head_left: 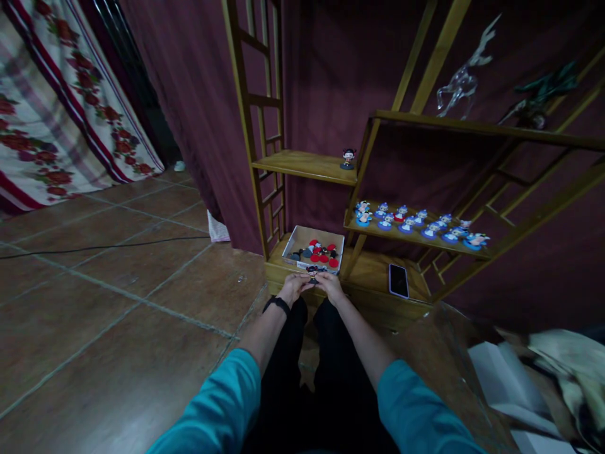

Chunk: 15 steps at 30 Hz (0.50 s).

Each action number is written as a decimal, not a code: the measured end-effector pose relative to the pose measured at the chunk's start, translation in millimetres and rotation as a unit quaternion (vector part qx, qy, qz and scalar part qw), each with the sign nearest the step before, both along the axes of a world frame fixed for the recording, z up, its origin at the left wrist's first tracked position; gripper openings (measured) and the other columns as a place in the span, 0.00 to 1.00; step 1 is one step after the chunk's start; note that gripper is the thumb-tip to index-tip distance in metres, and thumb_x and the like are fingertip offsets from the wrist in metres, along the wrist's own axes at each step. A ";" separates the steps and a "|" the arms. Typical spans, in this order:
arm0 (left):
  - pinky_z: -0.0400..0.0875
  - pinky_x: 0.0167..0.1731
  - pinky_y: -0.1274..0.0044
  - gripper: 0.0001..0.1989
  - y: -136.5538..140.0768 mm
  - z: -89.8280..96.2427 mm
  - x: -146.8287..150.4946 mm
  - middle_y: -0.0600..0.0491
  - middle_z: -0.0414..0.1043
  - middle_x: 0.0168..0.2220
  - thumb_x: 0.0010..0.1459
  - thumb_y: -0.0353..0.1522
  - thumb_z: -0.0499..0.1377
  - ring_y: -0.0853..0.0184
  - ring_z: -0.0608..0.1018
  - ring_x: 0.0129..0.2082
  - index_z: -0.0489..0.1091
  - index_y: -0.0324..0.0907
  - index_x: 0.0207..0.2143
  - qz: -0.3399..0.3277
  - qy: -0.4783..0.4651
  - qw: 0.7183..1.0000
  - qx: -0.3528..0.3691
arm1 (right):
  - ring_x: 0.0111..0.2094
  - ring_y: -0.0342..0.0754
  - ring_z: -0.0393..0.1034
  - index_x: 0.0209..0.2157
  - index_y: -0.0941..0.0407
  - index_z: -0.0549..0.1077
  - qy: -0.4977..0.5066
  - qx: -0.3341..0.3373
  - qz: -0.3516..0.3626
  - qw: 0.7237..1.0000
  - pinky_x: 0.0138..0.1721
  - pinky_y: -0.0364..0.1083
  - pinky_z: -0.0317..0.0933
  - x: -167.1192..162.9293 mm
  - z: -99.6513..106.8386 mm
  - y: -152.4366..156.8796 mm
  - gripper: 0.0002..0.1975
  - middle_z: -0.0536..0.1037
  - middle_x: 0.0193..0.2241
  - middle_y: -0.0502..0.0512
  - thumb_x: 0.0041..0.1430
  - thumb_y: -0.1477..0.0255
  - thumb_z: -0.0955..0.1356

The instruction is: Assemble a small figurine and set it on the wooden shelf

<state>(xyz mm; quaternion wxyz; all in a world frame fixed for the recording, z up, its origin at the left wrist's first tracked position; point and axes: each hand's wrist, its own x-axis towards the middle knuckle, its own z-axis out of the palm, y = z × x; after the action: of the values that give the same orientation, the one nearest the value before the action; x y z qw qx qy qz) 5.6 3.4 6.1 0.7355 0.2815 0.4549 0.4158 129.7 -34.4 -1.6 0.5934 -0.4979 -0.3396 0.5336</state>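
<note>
Both the left hand [293, 288] and right hand [329, 287] pinch one small black-haired figurine [312, 272], its details too tiny to read, beside the shallow cardboard box [302, 239].

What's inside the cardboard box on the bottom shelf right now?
The box holds a heap of small red and black pieces, too small to identify; the rest of its floor is bare. Anything beneath the heap is hidden. Both hands hold a small figure at its near edge.
</note>
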 end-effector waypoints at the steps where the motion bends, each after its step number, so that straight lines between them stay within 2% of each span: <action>1: 0.74 0.26 0.79 0.05 -0.1 -0.6 -0.4 0.48 0.72 0.22 0.43 0.17 0.61 0.69 0.76 0.23 0.70 0.31 0.22 -0.003 -0.003 1.000 0.003 | 0.29 0.46 0.72 0.23 0.58 0.72 0.005 -0.001 0.002 1.000 0.36 0.49 0.67 0.0 -0.2 0.2 0.16 0.76 0.24 0.50 0.33 0.62 0.73; 15: 0.74 0.25 0.80 0.06 1.1 -3.7 -0.9 0.48 0.73 0.21 0.42 0.16 0.61 0.69 0.76 0.23 0.70 0.31 0.23 -0.029 -0.026 0.999 0.013 | 0.28 0.45 0.71 0.24 0.58 0.71 0.018 -0.023 0.016 0.999 0.36 0.50 0.68 4.8 -1.6 1.1 0.15 0.75 0.24 0.50 0.34 0.65 0.74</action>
<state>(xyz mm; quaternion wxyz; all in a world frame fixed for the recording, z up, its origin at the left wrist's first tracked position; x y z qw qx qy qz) 4.6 4.5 2.4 0.7556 0.2929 0.4215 0.4070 134.5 -33.3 -3.2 0.5789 -0.4961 -0.3247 0.5597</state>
